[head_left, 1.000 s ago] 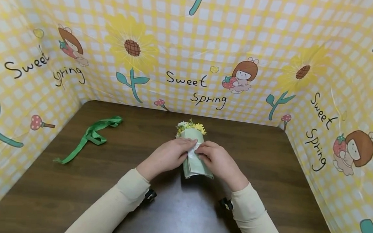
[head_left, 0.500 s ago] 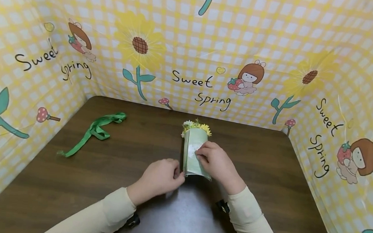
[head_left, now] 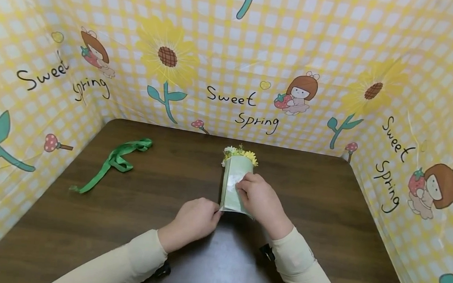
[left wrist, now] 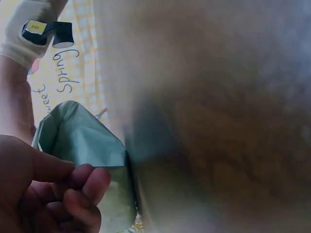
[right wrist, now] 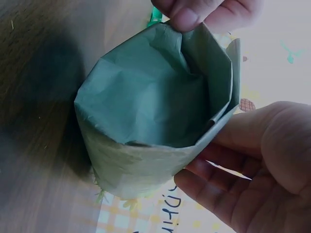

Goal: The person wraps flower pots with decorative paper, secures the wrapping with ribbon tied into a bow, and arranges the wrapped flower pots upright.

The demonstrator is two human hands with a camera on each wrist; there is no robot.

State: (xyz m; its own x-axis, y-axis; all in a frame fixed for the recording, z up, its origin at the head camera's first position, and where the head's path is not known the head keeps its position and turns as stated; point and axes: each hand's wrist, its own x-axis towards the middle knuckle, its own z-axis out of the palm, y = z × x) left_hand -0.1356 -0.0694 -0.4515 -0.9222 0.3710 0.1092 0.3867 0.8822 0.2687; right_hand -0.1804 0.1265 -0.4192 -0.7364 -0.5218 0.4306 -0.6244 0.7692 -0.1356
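A bunch of small yellow and white flowers (head_left: 250, 156) pokes out of the far end of a pale green paper wrap (head_left: 230, 198), rolled into a tube on the table. At the near left corner of the wrap, my left hand (head_left: 194, 219) pinches the paper's edge between thumb and finger. My right hand (head_left: 261, 202) holds the tube from the right, fingertips on the overlapping paper on top. The right wrist view looks into the open near end of the paper (right wrist: 131, 97), its inside a darker green. The stems are hidden within the wrap.
A loose green ribbon (head_left: 112, 160) lies folded on the left side of the brown wooden table (head_left: 179, 156). A yellow checked cloth (head_left: 223, 63) with printed flowers and figures walls the table at the back and on both sides.
My left hand has left the top of the wrap, moved down and left, and now grips its near left corner. The right hand stays on the paper.
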